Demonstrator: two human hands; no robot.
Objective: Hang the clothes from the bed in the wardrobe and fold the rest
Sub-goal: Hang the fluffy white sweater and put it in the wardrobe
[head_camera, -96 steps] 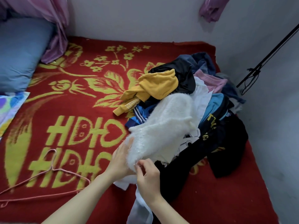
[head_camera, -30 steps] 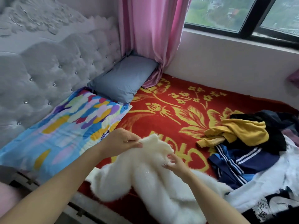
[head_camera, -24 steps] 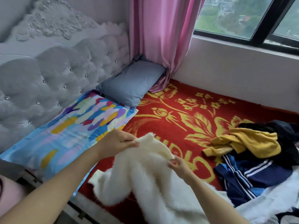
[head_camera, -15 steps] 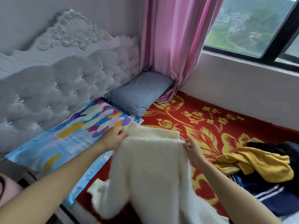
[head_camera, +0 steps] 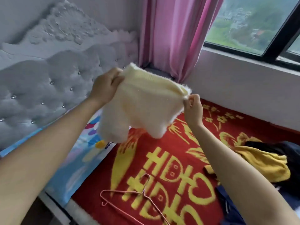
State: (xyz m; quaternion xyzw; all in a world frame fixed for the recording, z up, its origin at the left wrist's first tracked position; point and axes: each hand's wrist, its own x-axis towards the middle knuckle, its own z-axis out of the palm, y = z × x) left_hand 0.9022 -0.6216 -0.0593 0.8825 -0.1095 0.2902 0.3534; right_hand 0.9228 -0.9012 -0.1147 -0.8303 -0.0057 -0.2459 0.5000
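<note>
In the head view we hold the fluffy cream sweater [head_camera: 142,108] up over the bed [head_camera: 178,179], left-hand grip [head_camera: 105,88] clutching one end of its ribbed edge and right-hand grip [head_camera: 193,109] pinching the other, so we should spread it taut and level before reaching for the pink wire hanger [head_camera: 138,194] lying below.

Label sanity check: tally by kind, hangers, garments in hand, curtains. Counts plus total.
Hangers: 1, pink wire hanger
Garments in hand: 1, fluffy cream knit sweater, gripped by left hand and right hand
Curtains: 1, pink fabric curtain
Total: 3
</note>
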